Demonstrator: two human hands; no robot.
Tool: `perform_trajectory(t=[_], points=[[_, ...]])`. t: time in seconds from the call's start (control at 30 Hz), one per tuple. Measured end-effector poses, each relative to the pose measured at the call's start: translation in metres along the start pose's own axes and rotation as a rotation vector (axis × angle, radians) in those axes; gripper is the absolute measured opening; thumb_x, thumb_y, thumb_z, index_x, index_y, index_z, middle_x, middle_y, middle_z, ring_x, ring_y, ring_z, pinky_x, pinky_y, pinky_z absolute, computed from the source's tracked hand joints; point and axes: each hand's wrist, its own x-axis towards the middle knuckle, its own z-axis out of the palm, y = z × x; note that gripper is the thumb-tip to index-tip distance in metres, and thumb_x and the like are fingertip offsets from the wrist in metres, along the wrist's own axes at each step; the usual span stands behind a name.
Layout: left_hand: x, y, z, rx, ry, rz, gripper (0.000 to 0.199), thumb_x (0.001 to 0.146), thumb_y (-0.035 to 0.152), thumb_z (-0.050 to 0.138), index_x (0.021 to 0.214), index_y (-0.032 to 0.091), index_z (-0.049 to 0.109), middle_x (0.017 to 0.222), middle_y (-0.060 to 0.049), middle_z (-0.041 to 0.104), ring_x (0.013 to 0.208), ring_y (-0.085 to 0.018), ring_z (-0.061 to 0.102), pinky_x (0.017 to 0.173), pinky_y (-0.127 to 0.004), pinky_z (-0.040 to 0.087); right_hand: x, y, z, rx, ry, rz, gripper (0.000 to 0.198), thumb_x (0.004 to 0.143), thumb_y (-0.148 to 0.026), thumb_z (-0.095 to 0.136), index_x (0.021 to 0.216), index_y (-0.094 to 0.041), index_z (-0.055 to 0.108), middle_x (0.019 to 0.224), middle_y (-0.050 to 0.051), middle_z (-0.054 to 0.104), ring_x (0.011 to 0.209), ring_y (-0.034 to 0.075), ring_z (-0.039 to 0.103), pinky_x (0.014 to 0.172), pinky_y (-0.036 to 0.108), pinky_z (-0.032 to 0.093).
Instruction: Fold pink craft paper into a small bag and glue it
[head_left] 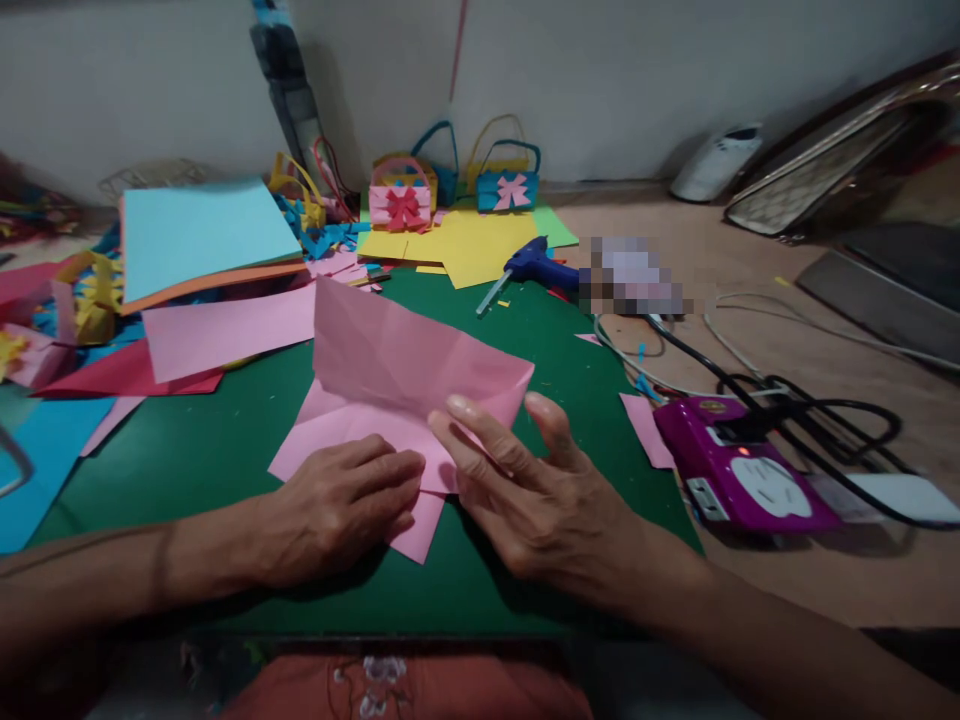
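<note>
A creased sheet of pink paper [420, 360] lies in front of me on the green mat [247, 590], its far part folded up and standing off the mat. My left hand [345, 510] presses on its near left part, the fingers curled together. Beneath that hand a narrow pink flap [424, 530] sticks out toward me. My right hand [525, 490] has its fingers spread, with the fingertips at the right side of the sheet and the thumb raised apart. The underside of both palms is hidden.
Small paper handbags [401, 200] with bows stand along the wall. A blue glue gun [540, 265] lies behind the sheet. To the right are a purple power strip [742, 470] and tangled cables [817, 400]. Coloured sheets [210, 235] and scraps fill the left side.
</note>
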Motion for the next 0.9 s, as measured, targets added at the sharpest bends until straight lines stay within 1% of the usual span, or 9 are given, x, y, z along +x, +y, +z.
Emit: perform_trajectory(t=[0.13,0.23,0.33,0.47,0.53,0.6,0.73,0.8,0.9], points=[[-0.010,0.000,0.000,-0.002,-0.008,0.032,0.009,0.083,0.011,0.052,0.090,0.012,0.056,0.102,-0.009,0.062,0.089,-0.019,0.053,0.079,-0.036,0.046,0.000,-0.005,0.002,-0.007,-0.010,-0.039,0.031,0.085,-0.010,0.038,0.105,-0.012,0.062,0.130,0.013,0.050,0.126,0.024,0.036,0.103,0.049,0.016],[-0.012,0.000,0.000,-0.032,-0.027,0.023,0.009,0.083,0.012,0.052,0.090,0.012,0.056,0.098,-0.008,0.062,0.091,-0.019,0.052,0.081,-0.036,0.044,0.001,-0.007,0.003,-0.007,0.020,-0.050,0.033,0.084,-0.009,0.037,0.105,-0.012,0.062,0.129,0.014,0.050,0.127,0.023,0.035,0.105,0.049,0.010],[-0.006,-0.001,0.000,-0.041,-0.069,-0.002,0.009,0.085,0.017,0.049,0.089,0.013,0.056,0.091,-0.007,0.061,0.084,-0.019,0.051,0.075,-0.035,0.044,-0.002,-0.007,0.000,-0.018,0.010,-0.048,0.033,0.084,-0.009,0.037,0.102,-0.013,0.064,0.129,0.012,0.050,0.128,0.021,0.032,0.106,0.049,0.006],[0.007,-0.003,-0.004,-0.027,-0.158,-0.020,0.023,0.088,0.033,0.044,0.091,0.014,0.056,0.089,-0.008,0.057,0.075,-0.019,0.046,0.068,-0.036,0.041,-0.006,-0.006,-0.004,-0.027,0.005,-0.035,0.026,0.083,-0.012,0.043,0.091,-0.017,0.067,0.126,0.008,0.054,0.132,0.021,0.025,0.107,0.049,0.003],[0.013,-0.003,-0.006,-0.016,-0.172,-0.004,0.029,0.089,0.037,0.040,0.091,0.013,0.056,0.086,-0.008,0.055,0.073,-0.020,0.043,0.066,-0.036,0.039,-0.007,-0.006,-0.005,-0.028,-0.001,-0.038,0.026,0.083,-0.012,0.043,0.088,-0.020,0.068,0.124,0.005,0.056,0.133,0.021,0.021,0.108,0.049,0.001],[0.016,-0.003,-0.007,-0.007,-0.197,0.008,0.032,0.090,0.039,0.037,0.091,0.013,0.056,0.085,-0.007,0.054,0.073,-0.020,0.041,0.065,-0.036,0.038,-0.006,-0.007,-0.005,-0.025,-0.006,-0.044,0.028,0.083,-0.012,0.041,0.090,-0.020,0.067,0.122,0.004,0.058,0.133,0.020,0.022,0.108,0.048,0.001],[0.015,-0.001,-0.009,-0.003,-0.263,-0.004,0.038,0.089,0.046,0.035,0.095,0.014,0.055,0.089,-0.008,0.053,0.073,-0.020,0.039,0.061,-0.036,0.035,-0.009,-0.004,-0.006,0.045,0.006,-0.030,0.030,0.084,-0.011,0.038,0.095,-0.016,0.066,0.124,0.006,0.056,0.132,0.019,0.024,0.109,0.045,0.008],[0.014,0.000,-0.010,-0.001,-0.266,-0.013,0.044,0.088,0.051,0.033,0.095,0.013,0.055,0.094,-0.010,0.052,0.074,-0.021,0.039,0.061,-0.036,0.035,-0.014,-0.001,-0.005,0.113,0.067,-0.063,0.029,0.083,-0.012,0.040,0.095,-0.019,0.066,0.119,0.004,0.060,0.130,0.019,0.029,0.107,0.041,0.020],[0.012,0.002,-0.011,0.020,-0.280,-0.003,0.050,0.086,0.056,0.031,0.091,0.013,0.056,0.105,-0.012,0.051,0.081,-0.023,0.042,0.066,-0.038,0.037,-0.019,0.000,-0.005,0.184,0.149,-0.151,0.026,0.081,-0.015,0.047,0.094,-0.031,0.064,0.103,-0.003,0.068,0.116,0.016,0.047,0.094,0.032,0.038]])
